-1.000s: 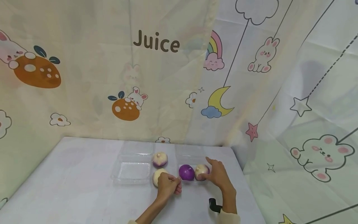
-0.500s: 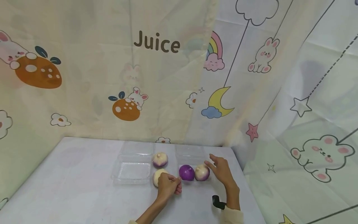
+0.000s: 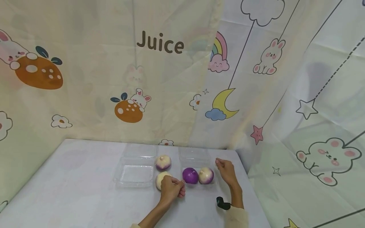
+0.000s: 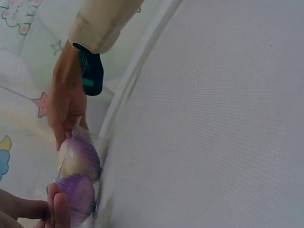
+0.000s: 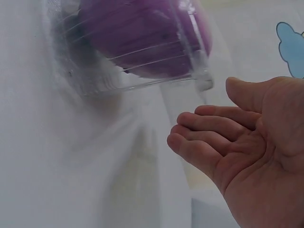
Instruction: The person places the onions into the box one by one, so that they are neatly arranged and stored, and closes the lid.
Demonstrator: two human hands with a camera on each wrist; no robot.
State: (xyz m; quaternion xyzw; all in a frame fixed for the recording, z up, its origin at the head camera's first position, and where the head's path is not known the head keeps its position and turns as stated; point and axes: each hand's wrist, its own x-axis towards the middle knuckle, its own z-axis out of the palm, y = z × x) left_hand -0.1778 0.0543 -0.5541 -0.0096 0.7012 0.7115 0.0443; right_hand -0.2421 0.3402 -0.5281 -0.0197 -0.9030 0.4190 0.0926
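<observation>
A purple vegetable [image 3: 190, 175] and a white-and-purple one [image 3: 206, 175] sit side by side in the right clear container [image 3: 201, 185]. My left hand [image 3: 172, 189] pinches that container's left edge between thumb and fingers; in the left wrist view, the hand [image 4: 33, 211] is beside the purple vegetable [image 4: 78, 197]. My right hand [image 3: 227, 172] is held off the container's right side, touching nothing. The right wrist view shows this hand [image 5: 242, 142] with fingers slightly bent and thumb apart, close to the container corner [image 5: 204, 80].
An open clear container [image 3: 137, 174] with nothing in it lies on the left of the white table [image 3: 71, 190]. Between the containers stand a white-and-purple vegetable [image 3: 163, 162] and a pale one [image 3: 160, 180], partly behind my left hand. Printed cloth [image 3: 94, 63] hangs behind.
My right hand has let go of the white-and-purple vegetable and moved off to the right, its fingers coming closer together. My left hand has stayed in place.
</observation>
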